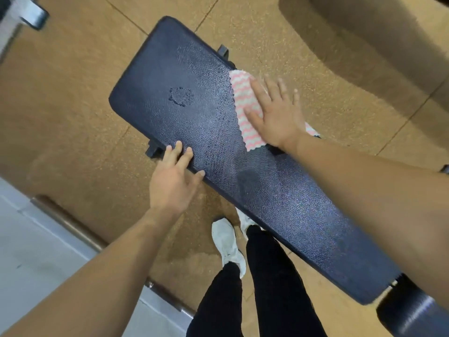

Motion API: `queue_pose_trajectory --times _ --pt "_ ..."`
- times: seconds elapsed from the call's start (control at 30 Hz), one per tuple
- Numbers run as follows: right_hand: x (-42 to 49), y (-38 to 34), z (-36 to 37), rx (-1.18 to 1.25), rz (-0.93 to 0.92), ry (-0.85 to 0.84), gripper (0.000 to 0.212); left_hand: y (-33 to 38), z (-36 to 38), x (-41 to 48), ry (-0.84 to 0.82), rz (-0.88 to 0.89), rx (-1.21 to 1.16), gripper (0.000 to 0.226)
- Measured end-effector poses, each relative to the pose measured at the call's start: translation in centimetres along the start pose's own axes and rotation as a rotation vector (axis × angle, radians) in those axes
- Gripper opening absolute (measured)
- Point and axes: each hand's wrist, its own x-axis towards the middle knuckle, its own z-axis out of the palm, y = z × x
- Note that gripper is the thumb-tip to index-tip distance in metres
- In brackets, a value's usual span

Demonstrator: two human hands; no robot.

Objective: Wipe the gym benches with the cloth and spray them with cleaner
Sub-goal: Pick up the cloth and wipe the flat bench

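The left hand rests on the near long edge of the bench, its fingers straight and lightly spread over the rim of the pad, holding nothing; it looks to be steadying the person rather than working. Just beyond it, toward the far end of the pad, a ring-shaped wet patch sits amid a fine beading of droplets. The bench's long axis runs from that far end at upper left down to the near end at lower right. Across the pad, at the opposite long edge, the pink-and-white zigzag cloth lies flat, one corner hanging past the edge. The right hand presses down on it with palm flat and fingers wide apart, not gripping. The wet stretch lies up the long axis from the cloth, toward the far end, so the right hand, the only one with the cloth, is best placed to sweep that way. No cleaner bottle is in view.
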Motion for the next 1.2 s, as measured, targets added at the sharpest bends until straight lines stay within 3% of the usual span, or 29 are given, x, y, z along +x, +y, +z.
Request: queue_pose_trajectory --times 0.17,0.37,0.47,0.53,0.67,0.8,0.87,1.07,1.2 --pt "-0.3 -0.6 0.1 -0.056 -0.005 0.046 0.067 0.1 0.6 0.0 0.027 -0.026 0.002 0.070" --pt "-3.5 -3.7 3.1 -0.188 -0.228 0.047 0.066 -1.0 -0.1 0.1 -0.013 0.024 -0.054 0.063" --pt "-5.9 -5.6 4.7 -0.174 -0.289 0.051 0.066 -2.0 -1.8 1.4 0.113 0.083 -0.078 0.051" --pt "-7.3 -6.5 5.6 -0.191 -0.310 0.063 0.063 -2.6 -3.3 3.3 0.181 0.025 -0.057 0.059" --pt "-9.0 -7.3 6.8 -0.211 -0.322 0.044 0.063 -3.3 -5.0 7.0 0.022 -0.009 0.143 0.091" --pt "-8.8 -6.5 6.8 -0.172 -0.362 0.061 0.067 -4.3 -5.3 7.6 -0.017 0.021 0.169 0.095" --pt "-7.9 -6.0 6.4 -0.201 -0.334 0.071 0.069 -4.7 -5.3 7.7 -0.008 0.034 0.159 0.093" --pt "-0.9 -6.3 2.8 -0.121 0.019 0.119 0.069 -5.0 -5.2 7.6 0.055 0.070 0.219 0.090" --pt "3.4 -8.6 1.0 -0.097 0.071 0.118 0.066 -5.2 -5.2 7.8 0.067 0.086 0.249 0.087"
